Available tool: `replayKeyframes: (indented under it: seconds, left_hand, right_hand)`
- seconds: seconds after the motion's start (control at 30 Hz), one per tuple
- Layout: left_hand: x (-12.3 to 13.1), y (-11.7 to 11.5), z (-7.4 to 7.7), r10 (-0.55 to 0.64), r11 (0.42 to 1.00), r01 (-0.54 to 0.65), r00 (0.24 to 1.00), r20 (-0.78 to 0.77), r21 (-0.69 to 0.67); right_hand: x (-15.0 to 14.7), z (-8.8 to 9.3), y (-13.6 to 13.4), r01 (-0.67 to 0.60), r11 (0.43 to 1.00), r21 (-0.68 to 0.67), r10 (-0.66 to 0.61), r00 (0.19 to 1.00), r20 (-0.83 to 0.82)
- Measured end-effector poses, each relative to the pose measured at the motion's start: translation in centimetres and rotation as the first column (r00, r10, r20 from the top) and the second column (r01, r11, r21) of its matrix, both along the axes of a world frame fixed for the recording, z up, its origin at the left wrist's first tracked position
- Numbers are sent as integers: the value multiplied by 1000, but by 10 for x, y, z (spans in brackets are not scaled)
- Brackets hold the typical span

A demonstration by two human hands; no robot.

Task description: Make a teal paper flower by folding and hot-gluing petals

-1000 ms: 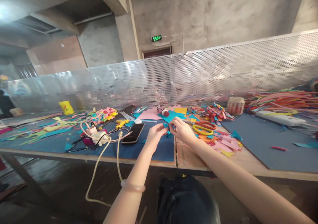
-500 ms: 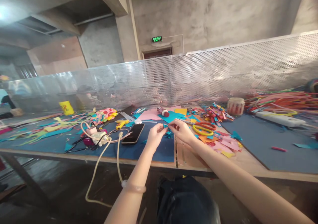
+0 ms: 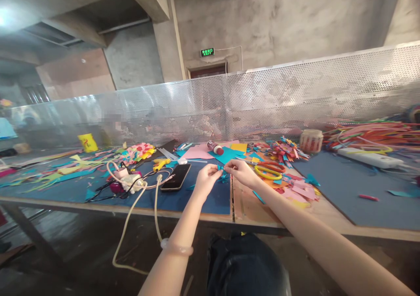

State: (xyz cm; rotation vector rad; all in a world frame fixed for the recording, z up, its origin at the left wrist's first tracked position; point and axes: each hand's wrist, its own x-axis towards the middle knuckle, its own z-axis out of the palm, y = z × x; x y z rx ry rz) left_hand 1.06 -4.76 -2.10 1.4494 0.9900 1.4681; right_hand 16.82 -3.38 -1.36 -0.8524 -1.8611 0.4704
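Note:
Between my fingertips is a small piece of blue paper (image 3: 221, 168), pinched from both sides above the blue mat. My left hand (image 3: 207, 180) grips its left side with thumb and forefinger. On the other side my right hand (image 3: 241, 172) holds it in a like pinch; the exact fold of the paper is too small to make out. More blue paper bits (image 3: 224, 178) lie just below the fingers. Behind them are blue sheets (image 3: 231, 155), a pink sheet (image 3: 198, 151) and a glue bottle (image 3: 215, 147) on its side. Yellow-handled scissors (image 3: 267, 172) lie right of my right hand.
A phone (image 3: 176, 177), a tangle of cables with a plug (image 3: 133, 182) and a yellow glue gun (image 3: 161, 163) lie to the left. Pink paper scraps (image 3: 300, 190), a jar (image 3: 311, 141) and a power strip (image 3: 370, 157) are at right. A perforated metal screen (image 3: 256, 103) backs the table.
My hands have moved slightly apart and down while keeping the blue paper pinched. A blue strip now shows on the table beside my right forearm.

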Motion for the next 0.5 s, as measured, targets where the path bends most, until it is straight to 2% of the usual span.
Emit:
replayKeyframes:
  seconds: [0.13, 0.2, 0.27, 0.33, 0.4, 0.5]
  left_hand:
    - [0, 0, 1, 2, 1000, -1, 999, 38, -23]
    - [-1, 0, 2, 10, 999, -8, 998, 64, -37]
    - [-1, 0, 2, 12, 999, -7, 996, 88, -50]
    - [-1, -1, 3, 4, 999, 1, 995, 102, -55]
    - [-1, -3, 4, -7, 999, 12, 994, 106, -53]
    - [0, -5, 5, -32, 999, 36, 994, 109, -38]
  right_hand:
    - [-1, -1, -2, 36, 997, 61, -37, 999, 15]
    - [-2, -1, -5, 116, 974, 192, -129, 990, 57]
    - [-3, -2, -8, 195, 896, 399, -269, 953, 137]
    - [-3, -3, -10, 207, 787, 581, -393, 895, 214]
    - [-3, -4, -11, 180, 724, 666, -453, 852, 262]
    - [-3, -5, -10, 174, 683, 709, -506, 813, 288]
